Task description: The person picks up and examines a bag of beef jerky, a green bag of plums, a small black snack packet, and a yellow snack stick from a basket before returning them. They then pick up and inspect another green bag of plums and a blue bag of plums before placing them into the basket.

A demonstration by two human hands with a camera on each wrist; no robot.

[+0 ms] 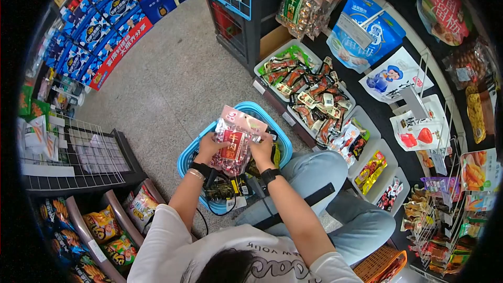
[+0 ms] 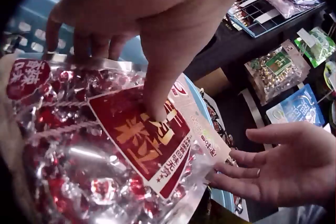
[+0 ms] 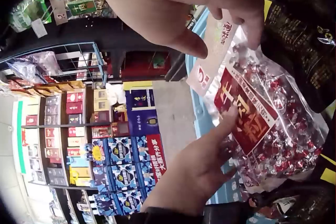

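Observation:
A clear bag of wrapped beef cubes (image 1: pixel 232 149) in red and silver foil, with a pink header and a red label, is held over a blue basket (image 1: pixel 183 160). My left hand (image 1: pixel 208 149) grips the bag by its side; in the left wrist view the thumb lies across the label and the other fingers go behind the edge. At the opposite side, my right hand (image 2: pixel 286 169) has extended fingers touching the bag's edge near the header, its thumb standing apart. Dark packets (image 1: pixel 222 191) lie in the basket under the bag.
Trays of small packaged meat snacks (image 1: pixel 314 91) line the shelf on the right, below hanging pouches (image 1: pixel 367 34). A wire rack (image 1: pixel 73 152) and chip bags (image 1: pixel 102 222) stand on the left. Blue boxes (image 1: pixel 94 34) are stacked beyond the grey floor (image 1: pixel 157 68).

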